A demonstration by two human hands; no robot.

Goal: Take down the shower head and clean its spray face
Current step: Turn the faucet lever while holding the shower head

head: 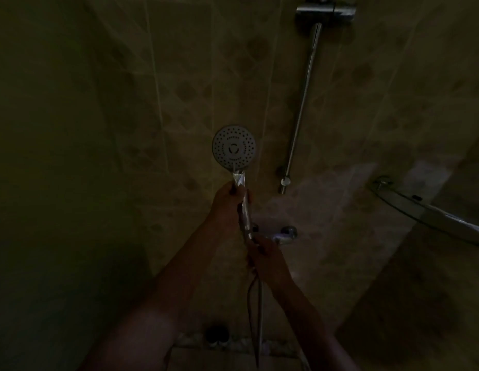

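— Hands? Where's the round chrome shower head point(234, 148)?
— Off its chrome wall rail point(302, 103), spray face toward the camera. Left hand point(229, 200) curls round the upper handle; right hand point(265, 257) grips the handle's base where the metal hose point(260, 311) hangs down

Glossy metal shower head point(234, 149), glazed tiled wall point(179, 76).
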